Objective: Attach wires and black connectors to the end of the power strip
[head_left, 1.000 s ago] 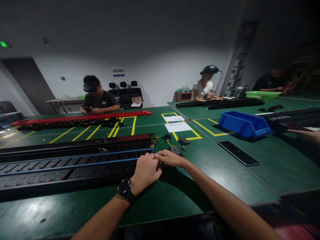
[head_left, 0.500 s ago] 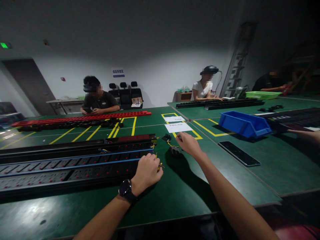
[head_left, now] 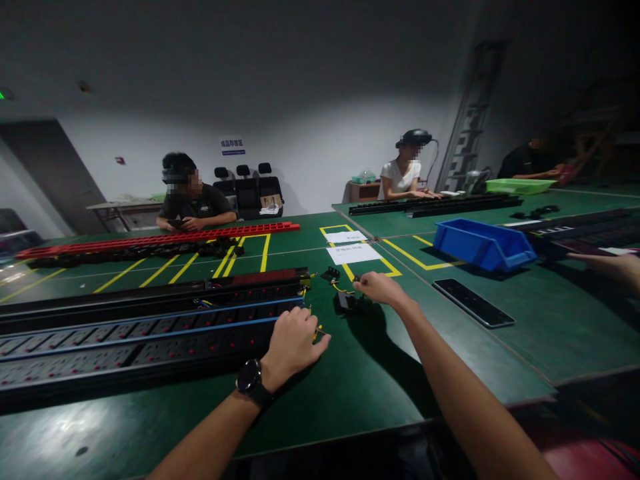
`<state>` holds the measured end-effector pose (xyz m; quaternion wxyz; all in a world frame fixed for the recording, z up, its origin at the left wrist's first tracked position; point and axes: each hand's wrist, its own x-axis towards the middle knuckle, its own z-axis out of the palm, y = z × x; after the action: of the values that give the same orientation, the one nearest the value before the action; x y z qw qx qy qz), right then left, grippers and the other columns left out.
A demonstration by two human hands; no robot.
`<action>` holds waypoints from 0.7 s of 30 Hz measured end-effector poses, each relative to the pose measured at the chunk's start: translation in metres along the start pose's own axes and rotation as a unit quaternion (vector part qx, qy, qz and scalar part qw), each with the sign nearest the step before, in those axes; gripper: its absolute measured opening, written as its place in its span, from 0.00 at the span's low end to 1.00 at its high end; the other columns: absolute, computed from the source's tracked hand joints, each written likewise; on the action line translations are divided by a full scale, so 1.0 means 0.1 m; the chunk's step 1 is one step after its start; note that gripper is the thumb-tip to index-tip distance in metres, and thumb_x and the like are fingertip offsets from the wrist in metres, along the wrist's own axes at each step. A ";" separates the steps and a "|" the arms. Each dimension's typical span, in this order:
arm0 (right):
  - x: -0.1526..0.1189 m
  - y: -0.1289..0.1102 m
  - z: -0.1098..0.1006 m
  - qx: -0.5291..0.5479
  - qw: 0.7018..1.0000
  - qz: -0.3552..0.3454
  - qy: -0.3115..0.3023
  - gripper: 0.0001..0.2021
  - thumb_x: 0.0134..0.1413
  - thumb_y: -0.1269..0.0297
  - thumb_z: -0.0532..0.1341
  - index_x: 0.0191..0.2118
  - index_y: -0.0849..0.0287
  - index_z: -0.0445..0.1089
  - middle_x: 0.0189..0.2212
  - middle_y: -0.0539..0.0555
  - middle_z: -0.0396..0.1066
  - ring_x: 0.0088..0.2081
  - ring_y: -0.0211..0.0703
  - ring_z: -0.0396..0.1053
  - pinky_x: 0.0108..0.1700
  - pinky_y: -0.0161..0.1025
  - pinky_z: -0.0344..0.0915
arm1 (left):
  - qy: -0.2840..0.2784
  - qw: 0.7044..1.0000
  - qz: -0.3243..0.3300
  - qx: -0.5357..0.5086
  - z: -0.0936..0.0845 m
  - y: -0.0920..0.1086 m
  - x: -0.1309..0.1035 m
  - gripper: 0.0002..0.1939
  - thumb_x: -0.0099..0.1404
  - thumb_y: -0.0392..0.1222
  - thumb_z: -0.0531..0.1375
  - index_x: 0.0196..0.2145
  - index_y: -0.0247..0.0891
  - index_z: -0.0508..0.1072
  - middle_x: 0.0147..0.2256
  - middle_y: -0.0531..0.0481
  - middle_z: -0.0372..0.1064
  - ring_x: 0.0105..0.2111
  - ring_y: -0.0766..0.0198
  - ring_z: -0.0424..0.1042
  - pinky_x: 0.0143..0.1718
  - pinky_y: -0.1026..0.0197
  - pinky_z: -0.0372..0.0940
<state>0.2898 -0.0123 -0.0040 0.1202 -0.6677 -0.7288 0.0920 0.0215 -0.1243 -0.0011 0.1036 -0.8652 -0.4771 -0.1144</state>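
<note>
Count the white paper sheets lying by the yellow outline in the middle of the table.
2: the nearer sheet and the farther sheet, just beyond it, both overlapping the yellow outline. Any underneath would be hidden.

The room is dim, with nearly black top corners. The middle of the wall [head_left: 310, 153] is brighter. The green table [head_left: 200, 420] has 1 big shiny glare spot at lower left and dark arm shadows. The side edges look stretched and blurry.

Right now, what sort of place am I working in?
Probably an assembly workshop: the green workbench has yellow-taped zones, long black strips with red dots lie on it, and an open blue plastic parts bin stands there.
</note>
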 end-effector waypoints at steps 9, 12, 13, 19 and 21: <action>-0.04 0.00 -0.09 -0.028 0.998 0.063 -0.005 0.19 0.64 0.51 0.54 0.39 0.56 0.79 0.38 0.61 0.78 0.42 0.53 0.75 0.37 0.39 0.63 | 0.019 1.000 0.002 0.008 0.05 -0.01 0.01 0.19 0.69 0.55 0.56 0.33 0.37 0.74 0.36 0.43 0.72 0.39 0.54 0.69 0.38 0.54 0.61; -0.06 0.03 -0.13 -0.025 0.995 0.093 0.008 0.19 0.64 0.51 0.55 0.42 0.56 0.79 0.42 0.63 0.78 0.44 0.55 0.76 0.40 0.42 0.65 | 0.017 1.000 0.002 0.012 0.04 0.00 0.01 0.19 0.70 0.55 0.56 0.32 0.37 0.74 0.35 0.43 0.72 0.38 0.54 0.69 0.37 0.54 0.61; -0.07 0.05 -0.14 -0.023 0.995 0.096 0.006 0.19 0.64 0.51 0.55 0.42 0.56 0.80 0.42 0.63 0.78 0.44 0.55 0.76 0.40 0.42 0.66 | 0.016 1.000 0.002 0.012 0.04 0.00 0.01 0.19 0.70 0.55 0.55 0.32 0.37 0.74 0.36 0.43 0.73 0.38 0.54 0.69 0.37 0.54 0.61; -0.06 0.09 -0.15 -0.016 0.993 0.113 -0.002 0.18 0.63 0.52 0.56 0.42 0.57 0.80 0.42 0.64 0.78 0.45 0.56 0.76 0.42 0.43 0.67 | 0.015 1.000 0.000 0.011 0.04 0.00 0.01 0.19 0.70 0.54 0.55 0.32 0.36 0.75 0.36 0.42 0.73 0.38 0.55 0.69 0.37 0.54 0.60; -0.07 0.09 -0.16 -0.014 0.992 0.123 -0.002 0.18 0.62 0.52 0.57 0.43 0.56 0.80 0.43 0.64 0.78 0.45 0.56 0.76 0.43 0.44 0.67 | 0.016 1.000 0.001 0.009 0.04 0.00 0.01 0.20 0.71 0.54 0.54 0.33 0.36 0.75 0.35 0.43 0.72 0.38 0.55 0.69 0.37 0.54 0.60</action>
<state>0.3039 -0.0186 0.0079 0.0970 -0.7538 -0.6425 0.0978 0.0224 -0.1221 -0.0045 0.1194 -0.8626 -0.4758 -0.1237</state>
